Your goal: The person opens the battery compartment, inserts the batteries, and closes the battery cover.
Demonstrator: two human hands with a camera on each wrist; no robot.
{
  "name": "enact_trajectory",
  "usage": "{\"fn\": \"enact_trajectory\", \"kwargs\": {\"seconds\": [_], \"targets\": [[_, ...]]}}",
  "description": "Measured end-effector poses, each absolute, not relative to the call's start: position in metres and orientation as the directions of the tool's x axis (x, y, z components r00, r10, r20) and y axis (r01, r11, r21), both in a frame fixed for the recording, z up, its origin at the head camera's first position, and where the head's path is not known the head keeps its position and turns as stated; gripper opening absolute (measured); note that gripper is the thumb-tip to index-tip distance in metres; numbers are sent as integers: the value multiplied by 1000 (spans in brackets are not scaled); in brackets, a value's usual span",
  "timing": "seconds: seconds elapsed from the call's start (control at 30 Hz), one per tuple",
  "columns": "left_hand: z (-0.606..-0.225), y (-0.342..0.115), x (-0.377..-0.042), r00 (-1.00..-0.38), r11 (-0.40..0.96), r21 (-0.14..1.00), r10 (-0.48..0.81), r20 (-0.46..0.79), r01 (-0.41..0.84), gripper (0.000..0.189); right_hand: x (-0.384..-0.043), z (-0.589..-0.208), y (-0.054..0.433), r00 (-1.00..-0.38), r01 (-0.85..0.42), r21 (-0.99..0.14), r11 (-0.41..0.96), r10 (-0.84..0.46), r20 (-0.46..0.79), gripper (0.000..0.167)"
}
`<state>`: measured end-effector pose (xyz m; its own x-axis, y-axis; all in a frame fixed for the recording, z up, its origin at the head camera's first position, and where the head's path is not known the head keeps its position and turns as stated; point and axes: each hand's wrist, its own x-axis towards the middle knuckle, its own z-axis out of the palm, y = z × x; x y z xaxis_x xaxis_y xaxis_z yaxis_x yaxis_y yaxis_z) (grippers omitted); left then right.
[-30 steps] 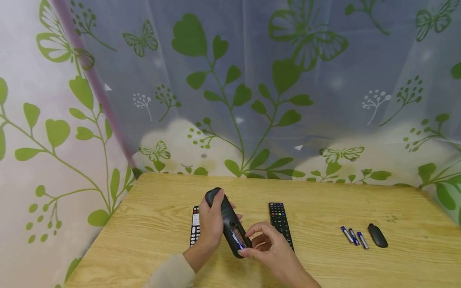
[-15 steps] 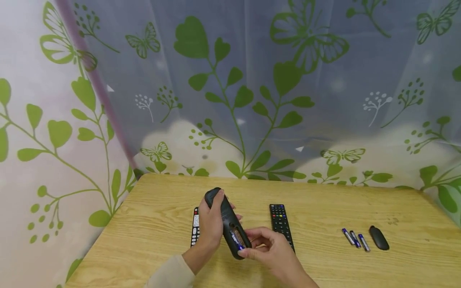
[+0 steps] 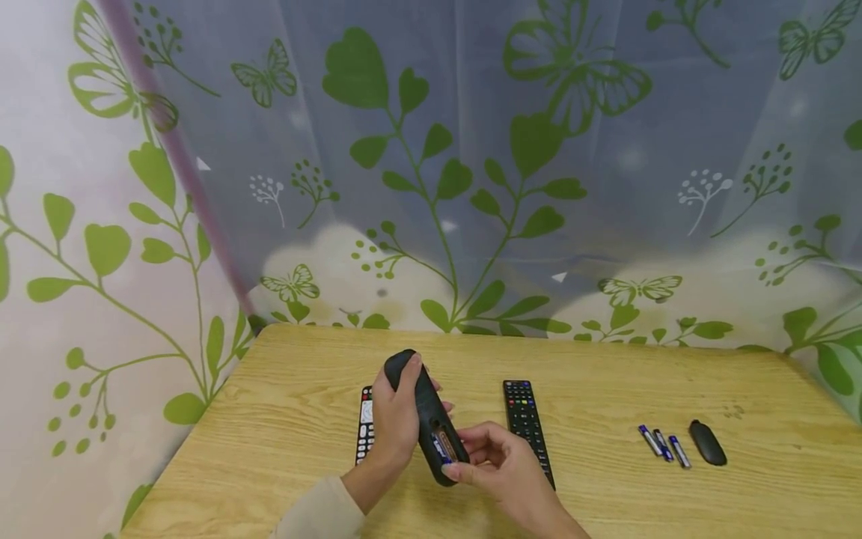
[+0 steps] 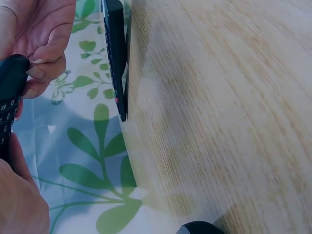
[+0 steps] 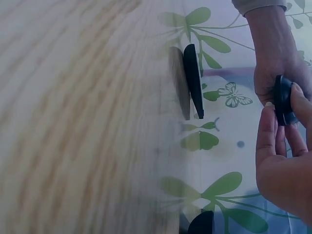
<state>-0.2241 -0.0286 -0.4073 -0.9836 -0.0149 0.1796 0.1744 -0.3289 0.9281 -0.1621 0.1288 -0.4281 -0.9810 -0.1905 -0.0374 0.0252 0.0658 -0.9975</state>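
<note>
My left hand [image 3: 396, 419] grips a black remote control [image 3: 427, 400], tilted above the table with its back toward me, thumb lying along the upper part. The battery compartment near its lower end is uncovered, and batteries [image 3: 441, 449], one blue and silver, one brownish, lie inside. My right hand [image 3: 505, 464] pinches the remote's lower end, thumb at the compartment's bottom corner, fingers at the right side. In the left wrist view the button side of the remote [image 4: 7, 109] shows between both hands. The right wrist view shows its end [image 5: 280, 102] at the right fingers.
On the wooden table [image 3: 606, 419], a second black remote [image 3: 521, 412] lies behind my right hand. A third remote with white buttons [image 3: 364, 430] is partly hidden by my left hand. Three loose batteries [image 3: 661, 443] and a black cover [image 3: 707, 443] lie right. A patterned curtain [image 3: 471, 187] hangs behind.
My right thumb and fingers have shifted slightly at the remote's lower end, and the wrist has moved a little left. The left hand keeps its grip; the remote is almost still.
</note>
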Motion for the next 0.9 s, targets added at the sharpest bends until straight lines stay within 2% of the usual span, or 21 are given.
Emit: {"fn": "enact_trajectory", "kwargs": {"seconds": [0.13, 0.43, 0.9], "targets": [[-407, -29, -223, -984, -327, 929, -19, 176, 172, 37, -163, -429, 128, -979, 43, -998, 46, -196, -51, 46], [-412, -28, -225, -981, -299, 935, -14, 194, 189, 35, -162, -428, 125, -964, 166, -986, -22, -216, -158, 49], [-414, -26, -226, -978, -294, 934, -15, 208, 203, 33, -162, -430, 123, -975, 146, -989, 22, -169, -147, 46]]}}
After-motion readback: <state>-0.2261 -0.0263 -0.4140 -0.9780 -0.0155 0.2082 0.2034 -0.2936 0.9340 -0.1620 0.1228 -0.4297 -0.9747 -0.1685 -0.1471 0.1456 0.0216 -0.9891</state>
